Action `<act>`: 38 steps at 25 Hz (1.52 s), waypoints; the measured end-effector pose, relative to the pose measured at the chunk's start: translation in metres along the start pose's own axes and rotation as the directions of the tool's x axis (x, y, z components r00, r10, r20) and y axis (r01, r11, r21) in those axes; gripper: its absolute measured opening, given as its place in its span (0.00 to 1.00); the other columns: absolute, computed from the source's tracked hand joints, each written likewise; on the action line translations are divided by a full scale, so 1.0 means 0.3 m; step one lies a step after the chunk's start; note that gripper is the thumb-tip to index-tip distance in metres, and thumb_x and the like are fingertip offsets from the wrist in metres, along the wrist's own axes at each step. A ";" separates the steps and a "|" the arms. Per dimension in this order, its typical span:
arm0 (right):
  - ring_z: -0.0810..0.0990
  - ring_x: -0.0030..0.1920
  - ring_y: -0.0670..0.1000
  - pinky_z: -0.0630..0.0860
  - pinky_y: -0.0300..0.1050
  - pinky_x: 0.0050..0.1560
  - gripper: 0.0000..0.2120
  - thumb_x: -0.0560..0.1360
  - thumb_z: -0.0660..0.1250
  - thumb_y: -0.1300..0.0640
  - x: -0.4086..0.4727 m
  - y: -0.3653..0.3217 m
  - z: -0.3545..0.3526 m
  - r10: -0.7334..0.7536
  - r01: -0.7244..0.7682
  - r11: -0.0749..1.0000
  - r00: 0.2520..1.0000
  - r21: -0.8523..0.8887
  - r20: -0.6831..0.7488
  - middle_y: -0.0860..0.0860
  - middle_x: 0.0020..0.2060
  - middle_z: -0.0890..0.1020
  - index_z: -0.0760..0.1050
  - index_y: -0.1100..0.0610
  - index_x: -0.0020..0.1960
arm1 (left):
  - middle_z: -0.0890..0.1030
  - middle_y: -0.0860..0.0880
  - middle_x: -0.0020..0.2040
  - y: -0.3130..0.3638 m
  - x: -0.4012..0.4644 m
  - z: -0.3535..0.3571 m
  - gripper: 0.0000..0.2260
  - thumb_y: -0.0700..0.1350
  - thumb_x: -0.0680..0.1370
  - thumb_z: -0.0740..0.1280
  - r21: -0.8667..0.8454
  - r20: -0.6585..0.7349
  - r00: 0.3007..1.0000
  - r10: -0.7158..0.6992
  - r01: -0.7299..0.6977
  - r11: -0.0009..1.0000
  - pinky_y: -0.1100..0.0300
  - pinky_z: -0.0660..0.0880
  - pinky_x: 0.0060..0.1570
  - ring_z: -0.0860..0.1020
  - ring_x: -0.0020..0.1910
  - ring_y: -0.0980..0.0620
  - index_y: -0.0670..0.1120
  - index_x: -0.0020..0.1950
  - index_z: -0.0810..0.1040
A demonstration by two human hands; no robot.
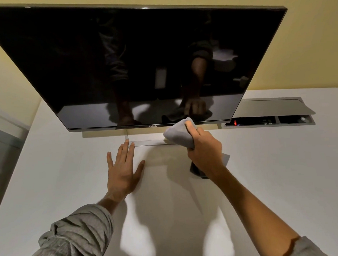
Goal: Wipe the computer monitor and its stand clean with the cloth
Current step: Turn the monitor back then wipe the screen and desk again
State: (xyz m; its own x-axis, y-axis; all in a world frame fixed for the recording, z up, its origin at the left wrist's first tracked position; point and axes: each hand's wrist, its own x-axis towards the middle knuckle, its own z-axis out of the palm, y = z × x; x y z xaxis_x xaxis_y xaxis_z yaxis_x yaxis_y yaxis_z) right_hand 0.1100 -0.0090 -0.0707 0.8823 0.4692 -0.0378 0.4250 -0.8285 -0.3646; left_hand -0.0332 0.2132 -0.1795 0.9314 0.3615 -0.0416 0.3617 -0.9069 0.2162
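Head view: monitor point(133, 63) stands on a white desk point(265, 181), screen dark. Right hand point(205, 147) clenches a grey cloth point(179, 134) against the monitor's lower bezel, just right of the logo. Left hand point(123, 169) lies flat, fingers straight, fingertips touching the stand base point(147, 142).

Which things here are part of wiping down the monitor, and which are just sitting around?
Part of the job:
monitor
stand
cloth, gripped in the right hand
left hand, flat on the desk, fingertips at the stand

Just there:
open cable tray set in the desk
yellow wall
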 end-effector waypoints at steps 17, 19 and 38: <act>0.77 0.52 0.51 0.77 0.51 0.57 0.18 0.78 0.66 0.56 0.020 0.074 0.000 0.119 -0.134 0.981 0.987 0.141 0.109 0.50 0.51 0.78 0.72 0.53 0.67 | 0.55 0.47 0.80 0.005 -0.008 -0.004 0.32 0.64 0.81 0.44 -0.013 -0.038 0.999 0.020 -0.020 1.000 0.38 0.47 0.74 0.57 0.78 0.47 0.46 0.79 0.56; 0.79 0.48 0.53 0.79 0.53 0.54 0.14 0.77 0.66 0.53 0.022 0.000 0.025 0.023 -0.029 0.968 0.999 0.249 0.027 0.53 0.48 0.81 0.77 0.57 0.60 | 0.55 0.48 0.80 0.008 -0.007 -0.007 0.33 0.65 0.81 0.43 -0.016 -0.037 0.999 0.012 -0.013 1.000 0.38 0.46 0.74 0.56 0.78 0.47 0.46 0.79 0.56; 0.80 0.48 0.57 0.80 0.54 0.44 0.34 0.74 0.68 0.55 -0.014 0.346 -0.096 -0.010 0.009 1.000 0.999 -0.010 -0.045 0.54 0.53 0.80 0.58 0.47 0.75 | 0.56 0.47 0.80 0.008 -0.006 -0.012 0.32 0.64 0.81 0.45 -0.027 -0.037 0.999 0.012 -0.013 1.000 0.37 0.50 0.74 0.58 0.78 0.47 0.46 0.79 0.58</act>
State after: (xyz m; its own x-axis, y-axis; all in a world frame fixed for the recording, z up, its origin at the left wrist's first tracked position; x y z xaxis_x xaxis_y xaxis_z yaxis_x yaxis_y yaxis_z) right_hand 0.1564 -0.1058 -0.0814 0.8865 0.4627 0.0080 0.4349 -0.8272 -0.3557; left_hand -0.0341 0.2111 -0.1754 0.9337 0.3581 -0.0031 0.3481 -0.9053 0.2433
